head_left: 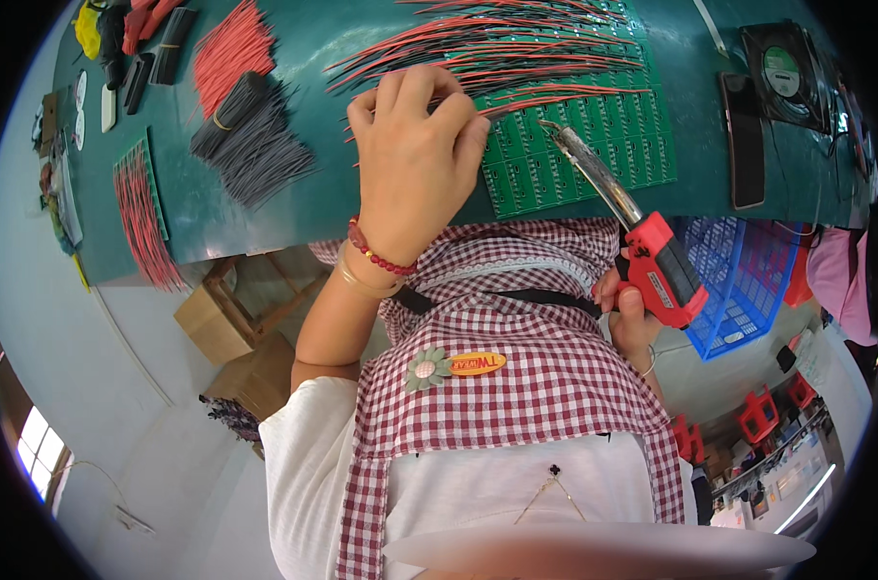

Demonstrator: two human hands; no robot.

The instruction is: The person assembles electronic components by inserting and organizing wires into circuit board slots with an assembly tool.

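My left hand [415, 164] rests on the green table mat, its fingers pinched on thin red wires [555, 94] at the edge of a green circuit board panel [603, 155]. Many red and black wires [497, 43] fan out leftward from the panel's far rows. My right hand [630, 314] grips a red soldering gun [659, 271] by the handle. Its long metal tip [560, 133] points at the panel, just right of my left fingertips. I wear a red-checked apron over a white shirt.
A bundle of loose red wires [231, 46] and a bundle of grey wires [253, 140] lie to the left. A second green board with red wires [141, 198] sits by the table edge. A black phone [745, 140], a small fan [792, 72] and a blue basket [739, 280] are on the right.
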